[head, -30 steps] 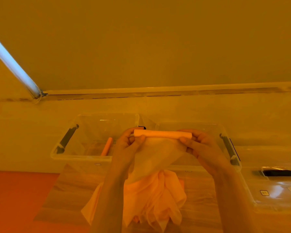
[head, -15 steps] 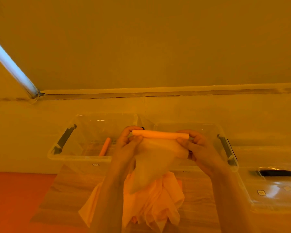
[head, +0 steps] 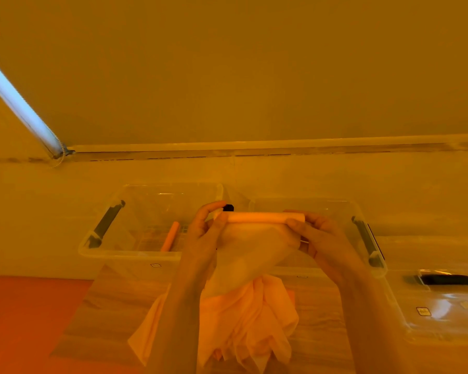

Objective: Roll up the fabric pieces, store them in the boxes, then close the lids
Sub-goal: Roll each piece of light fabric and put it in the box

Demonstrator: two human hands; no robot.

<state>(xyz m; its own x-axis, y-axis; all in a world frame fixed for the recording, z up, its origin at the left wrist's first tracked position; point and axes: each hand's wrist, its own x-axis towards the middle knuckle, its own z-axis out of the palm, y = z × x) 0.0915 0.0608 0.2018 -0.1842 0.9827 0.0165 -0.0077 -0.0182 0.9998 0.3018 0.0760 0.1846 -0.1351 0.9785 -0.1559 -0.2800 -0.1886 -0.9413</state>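
Holding a partly rolled fabric piece (head: 265,217) above the near rims of two clear boxes, the left hand (head: 204,233) pinched the roll's left end and the right hand (head: 318,237) pinched its right end. The unrolled fabric hung from the roll between both hands onto the wooden table (head: 106,306). A finished roll (head: 170,236) lay inside the left box (head: 135,256).

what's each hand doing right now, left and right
Left hand: pinches the left end of the fabric roll.
Right hand: grips the roll's right end.
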